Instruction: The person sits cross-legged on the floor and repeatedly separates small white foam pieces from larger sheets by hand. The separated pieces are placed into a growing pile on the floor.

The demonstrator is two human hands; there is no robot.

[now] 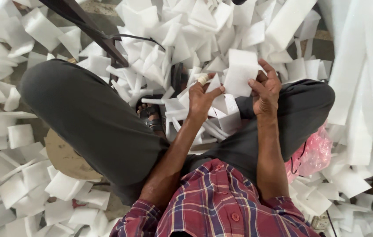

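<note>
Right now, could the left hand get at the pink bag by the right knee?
Probably not easily: the left hand is pinching foam pieces, and the right arm and thigh lie between it and the pink bag.

The foam sheet (239,72) and the scattered foam pieces (15,184) are seen in plain white. The trousers (90,118) are coloured dark grey, the shirt (217,202) is checked in red, blue and white, and the bag (311,153) is pink.
</note>
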